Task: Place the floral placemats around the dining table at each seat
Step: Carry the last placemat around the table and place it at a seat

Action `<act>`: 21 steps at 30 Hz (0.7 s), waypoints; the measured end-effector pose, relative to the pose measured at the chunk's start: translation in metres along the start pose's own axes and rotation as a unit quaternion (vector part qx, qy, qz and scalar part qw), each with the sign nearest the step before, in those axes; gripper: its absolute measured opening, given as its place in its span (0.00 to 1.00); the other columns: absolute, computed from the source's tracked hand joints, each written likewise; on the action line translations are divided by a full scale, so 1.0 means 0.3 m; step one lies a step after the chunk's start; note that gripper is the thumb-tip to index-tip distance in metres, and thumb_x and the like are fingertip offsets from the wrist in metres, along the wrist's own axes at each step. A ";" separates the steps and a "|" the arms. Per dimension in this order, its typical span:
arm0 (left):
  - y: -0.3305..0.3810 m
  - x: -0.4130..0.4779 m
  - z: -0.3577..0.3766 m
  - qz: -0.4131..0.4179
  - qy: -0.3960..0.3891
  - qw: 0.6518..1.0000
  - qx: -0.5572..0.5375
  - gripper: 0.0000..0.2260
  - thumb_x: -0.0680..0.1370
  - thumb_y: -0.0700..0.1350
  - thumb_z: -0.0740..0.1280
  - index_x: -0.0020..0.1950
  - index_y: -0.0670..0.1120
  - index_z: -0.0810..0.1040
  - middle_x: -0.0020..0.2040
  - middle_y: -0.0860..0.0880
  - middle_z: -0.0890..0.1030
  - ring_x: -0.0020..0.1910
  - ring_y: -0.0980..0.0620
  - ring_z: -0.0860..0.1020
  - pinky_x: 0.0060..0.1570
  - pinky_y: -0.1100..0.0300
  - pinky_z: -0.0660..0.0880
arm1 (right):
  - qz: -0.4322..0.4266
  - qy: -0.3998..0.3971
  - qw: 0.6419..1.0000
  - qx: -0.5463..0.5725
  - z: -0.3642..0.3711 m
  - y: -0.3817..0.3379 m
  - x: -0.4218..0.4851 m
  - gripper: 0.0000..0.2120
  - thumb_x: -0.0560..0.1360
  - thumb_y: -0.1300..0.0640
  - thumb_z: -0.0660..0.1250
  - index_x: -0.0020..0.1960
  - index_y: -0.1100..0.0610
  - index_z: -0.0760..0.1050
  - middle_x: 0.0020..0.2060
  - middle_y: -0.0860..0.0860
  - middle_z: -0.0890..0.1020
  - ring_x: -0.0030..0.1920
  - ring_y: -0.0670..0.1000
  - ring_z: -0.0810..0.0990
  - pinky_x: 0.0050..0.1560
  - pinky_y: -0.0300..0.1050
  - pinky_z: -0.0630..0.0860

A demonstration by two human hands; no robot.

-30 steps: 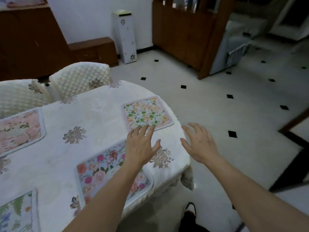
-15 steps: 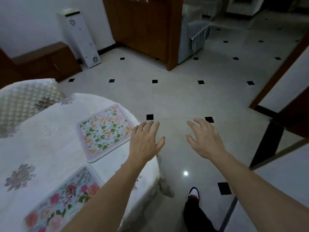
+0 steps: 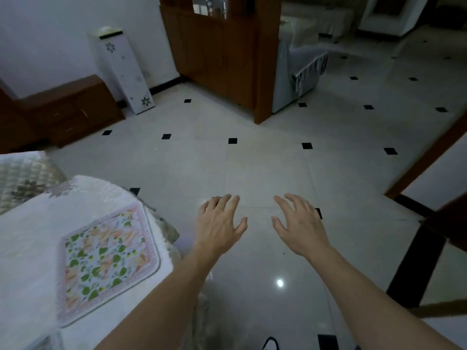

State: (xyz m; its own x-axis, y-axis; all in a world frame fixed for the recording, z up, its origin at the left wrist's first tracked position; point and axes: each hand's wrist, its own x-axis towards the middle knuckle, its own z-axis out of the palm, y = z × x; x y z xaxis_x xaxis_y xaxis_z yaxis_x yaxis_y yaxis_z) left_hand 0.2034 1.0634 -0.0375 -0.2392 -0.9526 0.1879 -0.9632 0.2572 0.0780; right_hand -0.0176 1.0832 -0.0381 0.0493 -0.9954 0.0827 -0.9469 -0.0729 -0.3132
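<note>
Tiled floor (image 3: pixel 252 160) fills view, surface (image 3: pixel 30 236) at left with one placemat (image 3: pixel 106 258) flat near its rim; left grip (image 3: pixel 218 223) and right grip (image 3: pixel 298 223) spread, empty, over floor; judged best: fetch next mat, lay it square at an unset seat.

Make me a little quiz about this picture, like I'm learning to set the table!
1. True or false: the left hand holds the placemat.
2. What lies under both hands? A) the table B) the floor C) the placemat
3. Fill in: the right hand holds nothing, and its fingers are spread, so it is ____ (open or shut).

Key: 1 false, both hands are empty; 2 B; 3 open.
</note>
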 end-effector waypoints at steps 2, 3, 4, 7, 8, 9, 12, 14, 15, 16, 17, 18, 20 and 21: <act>0.019 0.060 0.008 -0.003 -0.004 1.000 0.005 0.27 0.77 0.64 0.55 0.72 0.52 0.69 0.70 0.51 0.75 0.67 0.48 0.73 0.66 0.50 0.69 | -0.004 -0.008 1.000 0.004 0.003 0.037 0.061 0.27 0.77 0.43 0.58 0.73 0.51 0.69 0.70 0.56 0.72 0.71 0.57 0.69 0.69 0.56 0.66; 0.022 0.086 0.010 -0.007 -0.003 1.000 0.006 0.27 0.77 0.64 0.55 0.72 0.52 0.70 0.69 0.51 0.75 0.66 0.48 0.73 0.65 0.50 0.69 | -0.008 -0.012 1.000 0.005 0.007 0.051 0.090 0.27 0.77 0.42 0.57 0.73 0.51 0.69 0.70 0.56 0.73 0.71 0.57 0.69 0.69 0.56 0.66; 0.020 0.108 0.012 -0.013 -0.001 1.000 0.007 0.27 0.77 0.64 0.56 0.72 0.51 0.70 0.69 0.51 0.76 0.66 0.48 0.73 0.65 0.50 0.70 | -0.013 -0.017 1.000 0.004 0.011 0.063 0.120 0.27 0.77 0.42 0.56 0.73 0.51 0.69 0.70 0.56 0.72 0.71 0.57 0.69 0.69 0.56 0.66; -0.005 0.171 0.027 -0.024 0.014 1.000 0.012 0.27 0.76 0.63 0.57 0.69 0.50 0.73 0.65 0.50 0.79 0.62 0.47 0.77 0.61 0.49 0.74 | -0.026 -0.027 0.999 0.001 0.028 0.073 0.204 0.25 0.79 0.44 0.59 0.74 0.50 0.68 0.71 0.55 0.71 0.72 0.56 0.68 0.70 0.55 0.64; -0.018 0.191 0.035 -0.027 0.018 0.999 0.013 0.27 0.75 0.63 0.57 0.68 0.49 0.74 0.64 0.49 0.80 0.61 0.46 0.78 0.60 0.49 0.75 | -0.031 -0.027 0.999 0.004 0.037 0.070 0.231 0.25 0.78 0.44 0.60 0.73 0.51 0.69 0.71 0.56 0.72 0.71 0.56 0.68 0.70 0.55 0.64; -0.031 0.212 0.044 -0.031 0.019 0.999 0.013 0.27 0.75 0.62 0.57 0.68 0.49 0.75 0.63 0.49 0.80 0.60 0.46 0.78 0.59 0.48 0.75 | -0.036 -0.027 0.999 0.007 0.046 0.065 0.257 0.25 0.78 0.44 0.59 0.73 0.51 0.70 0.70 0.56 0.72 0.71 0.57 0.69 0.70 0.56 0.65; -0.080 0.281 0.074 -0.045 0.007 0.999 0.010 0.27 0.75 0.63 0.57 0.69 0.49 0.74 0.65 0.49 0.79 0.62 0.46 0.77 0.60 0.48 0.75 | -0.049 -0.036 0.998 0.013 0.080 0.039 0.353 0.27 0.76 0.43 0.56 0.72 0.51 0.70 0.69 0.56 0.73 0.70 0.57 0.70 0.69 0.56 0.66; -0.130 0.332 0.101 -0.054 0.006 0.998 0.013 0.27 0.76 0.63 0.57 0.69 0.50 0.73 0.66 0.49 0.78 0.63 0.46 0.76 0.61 0.48 0.74 | -0.062 -0.038 0.997 0.013 0.103 0.006 0.430 0.28 0.76 0.42 0.54 0.73 0.51 0.70 0.69 0.56 0.73 0.70 0.57 0.70 0.69 0.56 0.66; -0.158 0.360 0.114 -0.060 0.007 0.998 0.013 0.27 0.76 0.63 0.57 0.69 0.50 0.73 0.66 0.49 0.78 0.64 0.46 0.76 0.61 0.48 0.74 | -0.070 -0.041 0.997 0.013 0.113 -0.013 0.473 0.28 0.76 0.42 0.53 0.73 0.51 0.70 0.70 0.56 0.73 0.70 0.57 0.70 0.69 0.56 0.66; -0.190 0.386 0.127 -0.069 0.009 0.998 0.012 0.27 0.76 0.63 0.58 0.69 0.50 0.73 0.66 0.49 0.79 0.64 0.46 0.76 0.61 0.48 0.74 | -0.077 -0.045 0.996 0.010 0.127 -0.032 0.517 0.28 0.76 0.42 0.53 0.73 0.51 0.70 0.70 0.57 0.73 0.70 0.58 0.70 0.70 0.56 0.65; -0.232 0.423 0.142 -0.079 0.012 0.997 0.010 0.27 0.76 0.63 0.58 0.69 0.50 0.73 0.66 0.49 0.79 0.63 0.46 0.77 0.61 0.48 0.74 | -0.085 -0.049 0.995 0.006 0.143 -0.057 0.579 0.28 0.76 0.42 0.53 0.73 0.51 0.70 0.70 0.57 0.73 0.70 0.58 0.70 0.70 0.56 0.65; -0.262 0.453 0.146 -0.085 0.016 0.996 0.007 0.27 0.76 0.63 0.58 0.69 0.49 0.74 0.65 0.48 0.79 0.63 0.46 0.77 0.60 0.48 0.75 | -0.092 -0.048 0.995 0.004 0.154 -0.072 0.626 0.28 0.77 0.42 0.54 0.73 0.51 0.70 0.70 0.57 0.73 0.70 0.58 0.70 0.70 0.56 0.65; -0.352 0.521 0.156 -0.092 0.024 0.995 0.008 0.27 0.75 0.63 0.59 0.69 0.49 0.74 0.65 0.48 0.80 0.63 0.46 0.78 0.59 0.49 0.75 | -0.109 -0.047 0.993 -0.009 0.177 -0.113 0.738 0.27 0.77 0.43 0.56 0.73 0.51 0.69 0.70 0.57 0.72 0.71 0.58 0.70 0.70 0.56 0.64; -0.416 0.561 0.161 -0.099 0.028 0.995 0.010 0.27 0.75 0.63 0.59 0.69 0.49 0.74 0.65 0.48 0.80 0.62 0.46 0.78 0.59 0.49 0.75 | -0.117 -0.049 0.992 -0.014 0.191 -0.145 0.809 0.27 0.77 0.43 0.57 0.73 0.51 0.69 0.70 0.56 0.72 0.71 0.57 0.70 0.71 0.55 0.64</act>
State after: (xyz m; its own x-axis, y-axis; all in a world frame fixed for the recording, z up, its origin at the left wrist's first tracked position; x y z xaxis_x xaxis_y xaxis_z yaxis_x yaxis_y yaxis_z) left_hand 0.2776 0.8631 -0.0629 -0.0379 -0.9735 0.2254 -0.9931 0.0618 0.0999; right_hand 0.0539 0.8413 -0.0585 0.2977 -0.9529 0.0574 -0.9143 -0.3019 -0.2702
